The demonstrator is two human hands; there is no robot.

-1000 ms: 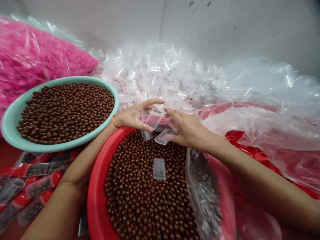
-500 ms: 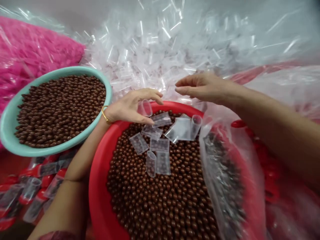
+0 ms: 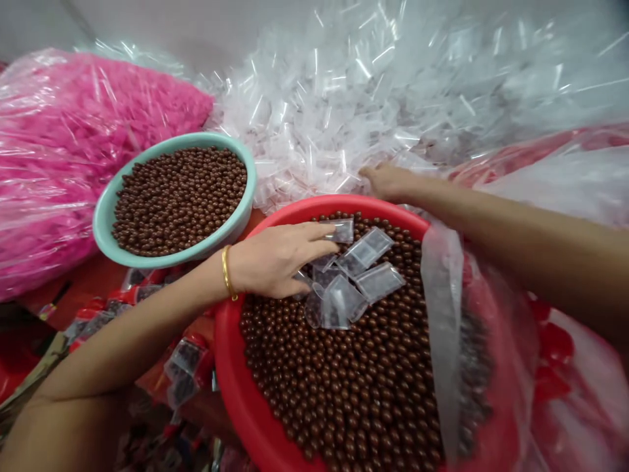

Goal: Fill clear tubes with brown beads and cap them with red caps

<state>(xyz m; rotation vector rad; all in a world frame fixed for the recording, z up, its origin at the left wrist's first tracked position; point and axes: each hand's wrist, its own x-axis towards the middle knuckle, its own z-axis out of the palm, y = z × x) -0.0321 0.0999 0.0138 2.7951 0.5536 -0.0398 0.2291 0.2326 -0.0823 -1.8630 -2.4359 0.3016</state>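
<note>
A glossy clear plastic heap (image 3: 314,124) spans the upper right. The round red tub (image 3: 230,367), lower centre, holds smooth brown balls (image 3: 363,387); upper left, a shiny pink bag (image 3: 93,131) lies beside a green bowl (image 3: 162,260) of more. The left hand (image 3: 275,259), loosely spread, touches clear tubes (image 3: 379,282) mid-frame in the tub; whether the right hand (image 3: 388,181), at the heap, grasps anything, I cannot tell.

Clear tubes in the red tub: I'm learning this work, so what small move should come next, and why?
Perhaps the left hand should pick up one clear tube, since several lie loose on the brown balls, close to that hand.
</note>
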